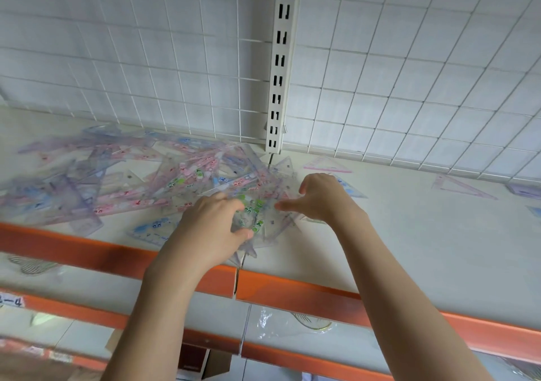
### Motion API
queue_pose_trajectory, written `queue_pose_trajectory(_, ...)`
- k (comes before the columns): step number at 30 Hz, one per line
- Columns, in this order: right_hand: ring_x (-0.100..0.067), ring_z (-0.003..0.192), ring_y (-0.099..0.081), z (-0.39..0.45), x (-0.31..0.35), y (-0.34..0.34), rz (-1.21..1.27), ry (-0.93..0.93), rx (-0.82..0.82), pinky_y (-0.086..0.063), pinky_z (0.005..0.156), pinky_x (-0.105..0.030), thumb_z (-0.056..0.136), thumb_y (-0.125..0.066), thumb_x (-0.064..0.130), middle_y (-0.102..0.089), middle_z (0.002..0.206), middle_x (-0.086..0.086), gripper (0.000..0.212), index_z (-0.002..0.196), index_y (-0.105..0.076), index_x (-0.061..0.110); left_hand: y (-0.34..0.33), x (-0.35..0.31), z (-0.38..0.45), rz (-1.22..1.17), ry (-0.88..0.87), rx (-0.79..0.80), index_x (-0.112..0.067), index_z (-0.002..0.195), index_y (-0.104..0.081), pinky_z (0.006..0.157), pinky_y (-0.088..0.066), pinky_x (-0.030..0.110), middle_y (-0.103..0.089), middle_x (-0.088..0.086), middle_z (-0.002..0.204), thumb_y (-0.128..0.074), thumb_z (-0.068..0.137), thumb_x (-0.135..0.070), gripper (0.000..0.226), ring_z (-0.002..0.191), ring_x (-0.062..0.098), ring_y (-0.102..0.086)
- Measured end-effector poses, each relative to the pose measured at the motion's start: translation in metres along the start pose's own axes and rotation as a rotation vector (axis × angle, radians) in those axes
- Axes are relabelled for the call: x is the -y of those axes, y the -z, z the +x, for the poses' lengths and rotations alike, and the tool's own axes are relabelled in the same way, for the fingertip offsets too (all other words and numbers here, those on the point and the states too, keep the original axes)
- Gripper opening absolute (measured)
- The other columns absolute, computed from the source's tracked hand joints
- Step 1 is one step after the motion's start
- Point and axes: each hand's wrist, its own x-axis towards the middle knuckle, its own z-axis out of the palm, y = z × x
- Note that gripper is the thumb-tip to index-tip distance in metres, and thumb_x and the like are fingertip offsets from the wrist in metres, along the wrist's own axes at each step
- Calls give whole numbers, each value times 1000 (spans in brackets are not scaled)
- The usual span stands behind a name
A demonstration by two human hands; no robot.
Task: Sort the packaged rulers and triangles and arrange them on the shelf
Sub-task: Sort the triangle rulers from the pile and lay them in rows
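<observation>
A loose heap of clear packaged rulers and triangles (123,181) with pink, blue, purple and green prints covers the left half of the white shelf (409,249). My left hand (210,228) grips a clear triangle pack with green marks (254,222) at the heap's right end, thumb on its near edge. My right hand (319,196) rests on the same spot from the right, fingers spread over the packs. A pink triangle (326,165) and a second pink triangle (459,186) lie apart on the right. A blue triangle (351,189) lies just behind my right hand.
White wire grid (175,73) backs the shelf, with a slotted upright post (279,67) at the centre. An orange lip (292,292) edges the shelf front. Lower shelves hold more clear packs (295,322). A purple pack (525,190) sits at far right.
</observation>
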Motion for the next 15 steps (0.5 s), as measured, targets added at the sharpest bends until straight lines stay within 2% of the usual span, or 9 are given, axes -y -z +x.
queue_pose_trajectory(3,-27,103,-52,3,2,-2,9,-11,38,-44,84,-36,71,-71,55,-59,110,-11,64,104,-62,1,-1,3,1,-9,-3,-1,-22,132,-50,98,-38,34,-49,-1,126,-60,86,-43,51,121,19,-44)
queue_pose_trajectory(5,-25,92,-52,5,3,-2,0,-21,73,-42,70,-34,69,-72,57,-58,97,-9,56,86,-61,5,-2,5,1,-14,-6,4,-22,132,-49,99,-37,33,-49,-1,127,-60,86,-43,52,122,19,-43)
queue_pose_trajectory(7,-20,71,-45,4,6,-1,4,-39,110,-30,53,-31,67,-74,56,-48,75,-3,53,62,-45,12,-2,6,0,-23,-7,4,-22,132,-49,99,-37,32,-49,-2,126,-60,86,-43,52,121,18,-43)
queue_pose_trajectory(8,-17,63,-40,4,7,0,11,-47,133,-24,49,-30,66,-75,55,-41,69,-1,56,58,-37,15,-2,7,-1,-28,-8,-1,-22,132,-49,98,-38,32,-49,-2,126,-60,86,-43,52,121,17,-43)
queue_pose_trajectory(11,-13,55,-32,5,12,3,18,-69,189,-20,47,-29,67,-75,54,-34,63,2,59,57,-31,16,-1,7,-2,-41,-10,-12,-22,131,-50,98,-38,32,-49,-2,125,-60,86,-43,50,119,17,-44)
queue_pose_trajectory(15,-12,54,-33,4,13,6,68,-104,214,-22,47,-28,68,-77,49,-36,62,2,58,58,-31,16,1,8,-5,-52,-4,-19,-22,130,-51,97,-39,32,-50,-2,127,-59,86,-44,49,118,17,-46)
